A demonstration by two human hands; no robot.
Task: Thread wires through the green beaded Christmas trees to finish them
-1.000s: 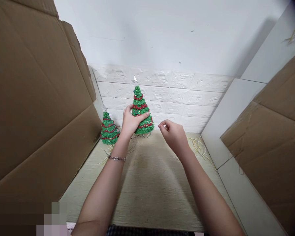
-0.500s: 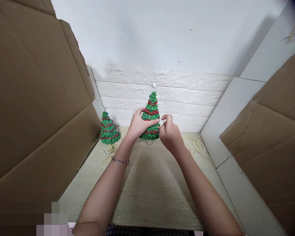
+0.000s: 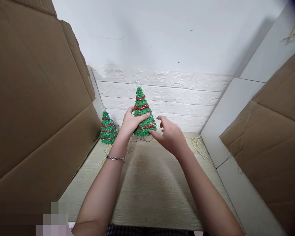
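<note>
A small green Christmas tree (image 3: pixel 144 127) with red garlands and a clear star on top stands tilted slightly left in the middle of the view. My left hand (image 3: pixel 131 124) is wrapped round its left side, thumb across the front. At the tree's lower right is my right hand (image 3: pixel 170 134), index finger and thumb spread apart, the thumb tip close to the lower branches. A thin yellowish strand (image 3: pixel 154 125) runs from the tree's front toward the right fingers; its far end is hidden among them. Dark thin wires hang under the base.
A second decorated tree (image 3: pixel 108 129) stands at the left, loose wires below it. A tangle of yellow and white wires (image 3: pixel 199 146) lies at the right on the pale tabletop (image 3: pixel 157 190). Cardboard sheets (image 3: pixel 39 98) flank both sides, and a white brick-patterned wall (image 3: pixel 204 88) closes the back.
The held tree has moved left with my left hand and now leans slightly left. My right hand has gone from a closed pinch to spread thumb and index finger.
</note>
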